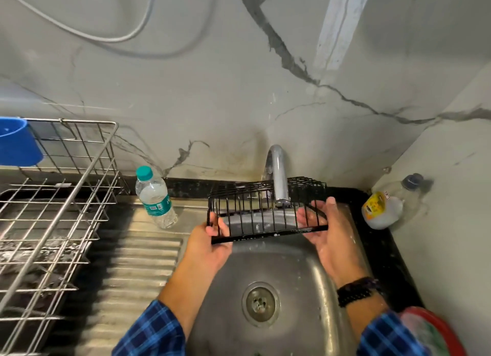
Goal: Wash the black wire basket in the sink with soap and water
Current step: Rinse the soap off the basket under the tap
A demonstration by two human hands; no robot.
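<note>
Both hands, left hand point(215, 238) and right hand point(321, 227), grip the black wire basket point(265, 209) mid-frame under the chrome tap point(279, 177); wet fingers could slip.

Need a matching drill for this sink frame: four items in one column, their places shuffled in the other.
Things
1. black wire basket
2. clear water bottle
3. blue container
4. yellow-labelled bottle

Places
a. far left, at the steel rack
b. back right corner of the black counter, by the wall
c. held by the left hand and right hand at the tap
d. on the drainboard, left of the sink basin

Pairs: 1-c, 2-d, 3-a, 4-b
</note>
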